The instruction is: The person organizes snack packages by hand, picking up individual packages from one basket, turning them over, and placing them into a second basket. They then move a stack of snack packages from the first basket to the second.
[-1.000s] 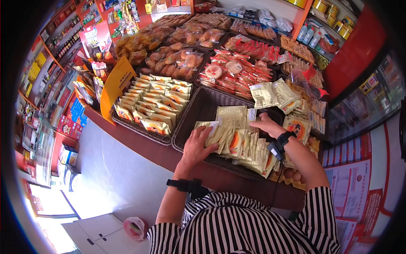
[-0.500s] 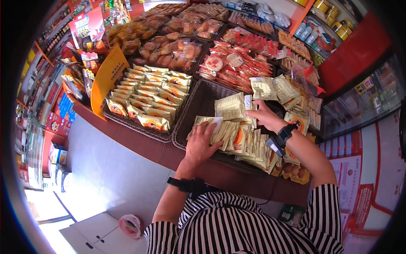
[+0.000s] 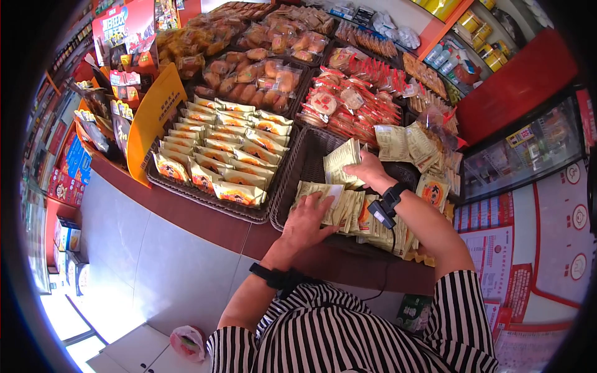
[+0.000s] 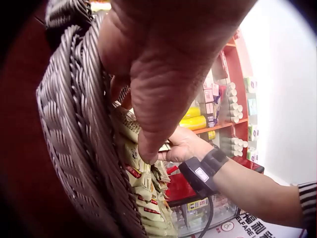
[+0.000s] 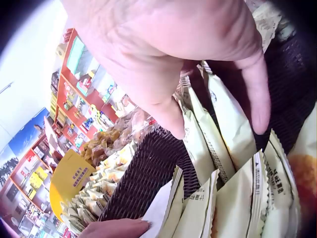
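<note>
In the head view my right hand [image 3: 371, 173] holds a few cream-coloured snack packets [image 3: 341, 163] in the dark wicker basket [image 3: 314, 148]. The right wrist view shows these packets standing side by side between thumb and fingers. My left hand [image 3: 305, 222] rests at the left end of a row of similar packets [image 3: 352, 210] along the basket's near side, fingers laid over them and thumb spread. In the left wrist view its thumb [image 4: 153, 124] reaches down by the packets, just inside the basket's woven rim [image 4: 64, 114].
A second basket on the left holds neat rows of packets [image 3: 217, 149]. Behind are red-wrapped packets [image 3: 351, 102] and bagged buns [image 3: 255, 84]. A yellow display board [image 3: 157, 118] stands at far left. Loose cream packets [image 3: 407, 143] lie right of the right hand.
My right hand has moved left against the back packets and now grips several together, tilting them. My left hand stays on the row. The head view has shifted slightly.
</note>
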The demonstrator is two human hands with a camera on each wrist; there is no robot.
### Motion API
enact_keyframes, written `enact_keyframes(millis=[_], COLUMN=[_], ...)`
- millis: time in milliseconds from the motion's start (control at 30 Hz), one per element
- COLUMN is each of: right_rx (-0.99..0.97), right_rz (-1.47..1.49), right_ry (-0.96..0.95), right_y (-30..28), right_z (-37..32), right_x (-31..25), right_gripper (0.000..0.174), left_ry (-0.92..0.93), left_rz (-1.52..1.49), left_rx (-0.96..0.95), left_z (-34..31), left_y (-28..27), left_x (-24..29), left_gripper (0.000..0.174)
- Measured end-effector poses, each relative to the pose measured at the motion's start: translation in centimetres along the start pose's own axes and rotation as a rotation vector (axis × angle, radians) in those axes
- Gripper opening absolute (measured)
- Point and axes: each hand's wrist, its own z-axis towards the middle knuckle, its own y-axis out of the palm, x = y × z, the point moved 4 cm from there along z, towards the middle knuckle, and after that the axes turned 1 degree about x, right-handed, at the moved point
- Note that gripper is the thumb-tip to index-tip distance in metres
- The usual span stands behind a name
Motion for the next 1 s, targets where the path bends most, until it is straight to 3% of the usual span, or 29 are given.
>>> enact_keyframes(millis=[100,167,200,233,300,433,533,633,700,833,900,1000], right_rx=[0.077,0.124,0.060,0.033,0.092,0.181,0.261,0.269,0.203,0.215,0.296,0.334], right_rz=[-0.040,0.055,0.283,0.459,0.532,0.745,0.787,0.779,0.779,0.784,0.689,0.550], right_ry=[-0.141,-0.249,-0.227,-0.231,-0.166,-0.315,-0.231,-0.276,-0.478,-0.417,-0.292,-0.261], right_y=[0.7,0.1,-0.4,-1.0,-3.6,-8.1,-10.1,-10.6,-10.7,-9.7,-9.9,-10.1], right_z=[2.8,2.6,2.2,1.9,-0.3,0.5,2.0,4.1,6.5,9.3,9.8,10.9], right_x=[2.5,2.7,2.8,2.8,0.5,-0.5,-0.8,-0.6,0.7,2.0,2.9,4.7], right_gripper=[0.049,0.043,0.038,0.038,0.039,0.040,0.039,0.036,0.035,0.032,0.031,0.038], left_ry=[0.048,0.081,0.086,0.089,0.100,0.109,0.102,0.102,0.080,0.114,0.088,0.090], left_rz=[-0.019,-0.066,-0.069,-0.080,-0.094,-0.089,-0.094,-0.095,-0.079,-0.083,-0.068,-0.091], left_rx=[-0.044,-0.023,-0.028,-0.035,-0.047,-0.025,-0.049,-0.085,-0.102,-0.077,-0.118,-0.139], left_z=[-0.1,-0.2,-0.3,-0.3,-0.2,-0.1,-0.2,0.0,0.2,-0.2,0.1,0.1], left_y=[-0.4,-0.6,-0.7,-0.8,-0.8,-0.7,-0.9,-0.8,-0.7,-0.7,-0.9,-1.0], left_x=[-0.5,-0.7,-0.8,-0.9,-1.0,-1.0,-1.1,-1.1,-1.1,-1.2,-1.1,-0.9], left_gripper=[0.070,0.070,0.070,0.070,0.070,0.070,0.070,0.070,0.070,0.069,0.069,0.068])
